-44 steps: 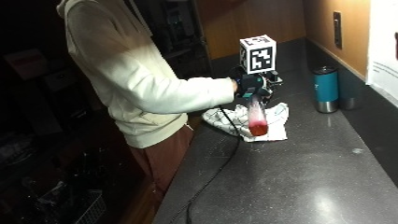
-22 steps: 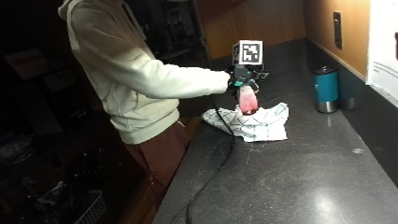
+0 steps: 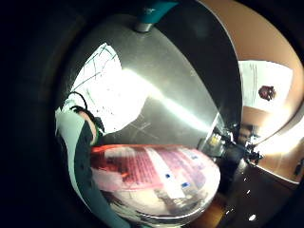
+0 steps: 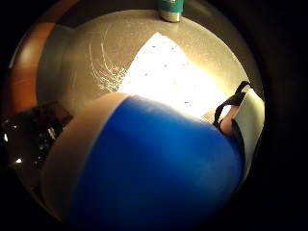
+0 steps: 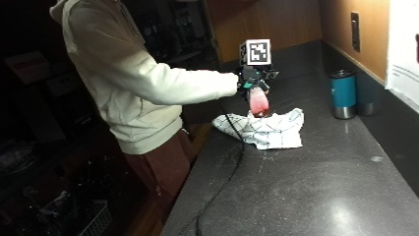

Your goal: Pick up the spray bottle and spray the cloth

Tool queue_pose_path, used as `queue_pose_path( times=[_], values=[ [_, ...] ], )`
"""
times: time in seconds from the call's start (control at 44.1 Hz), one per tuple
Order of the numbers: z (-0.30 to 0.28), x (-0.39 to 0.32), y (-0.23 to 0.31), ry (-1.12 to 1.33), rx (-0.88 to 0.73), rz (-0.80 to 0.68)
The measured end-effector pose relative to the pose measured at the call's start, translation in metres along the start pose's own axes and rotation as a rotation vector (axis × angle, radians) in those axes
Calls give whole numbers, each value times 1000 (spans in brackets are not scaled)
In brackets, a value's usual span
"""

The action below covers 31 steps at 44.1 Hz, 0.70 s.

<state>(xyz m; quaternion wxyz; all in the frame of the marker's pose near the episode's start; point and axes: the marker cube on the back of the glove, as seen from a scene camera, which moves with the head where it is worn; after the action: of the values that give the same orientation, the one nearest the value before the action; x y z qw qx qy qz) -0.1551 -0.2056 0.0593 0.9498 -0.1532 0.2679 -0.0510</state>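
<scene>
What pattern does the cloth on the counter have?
The cloth is white with a thin dark grid of lines, clearest in the outside view.

Setting looked like a kitchen or break-room corner, dimly lit. A long dark speckled stone-like countertop (image 5: 314, 187) ran along a tan wood-panelled wall (image 5: 340, 29) with a dark wall plate (image 5: 354, 32) set into it. A teal insulated travel tumbler with a steel base (image 5: 342, 93) stood on the counter near the wall. A white printed paper sheet (image 5: 404, 49) hung on the wall. A white checked kitchen cloth (image 5: 265, 129) lay crumpled on the counter.
</scene>
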Motion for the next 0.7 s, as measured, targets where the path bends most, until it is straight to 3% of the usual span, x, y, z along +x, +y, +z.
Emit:
queue_pose_path(
  times=[0.181, 0.408, 0.589, 0.702],
  values=[
    [-1, 2, 5, -137, 55, -6],
    [-82, 1, 15, -805, 338, 2],
    [-134, -58, 2, -1483, 558, -101],
    [-117, -88, -5, -1582, 559, -145]
  ],
)
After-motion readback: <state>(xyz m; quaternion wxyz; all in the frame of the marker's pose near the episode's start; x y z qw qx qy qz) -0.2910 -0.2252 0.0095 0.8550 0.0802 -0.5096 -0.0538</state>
